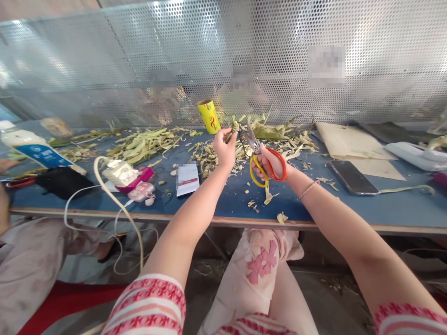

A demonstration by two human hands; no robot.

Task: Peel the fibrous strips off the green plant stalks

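Observation:
My right hand is wrapped round the scissors, which have one red and one yellow handle loop. Their metal blades point up and left, close to what my left hand pinches: a small greenish-yellow piece of dried plant. A thin dark strand loops down beside it; whether the blades touch the piece I cannot tell. Beneath and behind both hands spread dried leaf scraps. Long pale-green strips lie just behind the scissors.
A yellow tube stands at the back. On the blue table lie a small card box, a phone, brown paper and a leaf pile. Cables hang over the front edge at left, near another person's leg.

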